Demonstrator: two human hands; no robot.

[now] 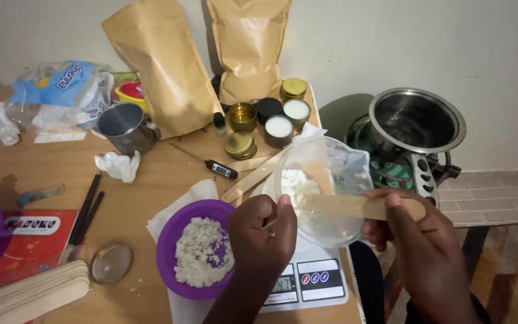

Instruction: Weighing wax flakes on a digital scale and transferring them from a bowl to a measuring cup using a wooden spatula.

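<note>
cluttered wooden table (151, 180), pale wall (391, 42), tiled floor (499, 195), possibly rug (511, 270).

A light wooden desk (157, 174) is seen from above. Two tall brown paper pouches (166, 60) are stood at its back edge, with a steel mug (124, 126) and small round gold tins (241, 144) near them. A purple plastic bowl of white flakes (196, 249) is set beside a white digital kitchen scale (307, 279). A black probe thermometer (214, 165), crumpled white tissue (118, 165) and stacked flat wooden sticks (28, 294) are laid elsewhere.
</note>
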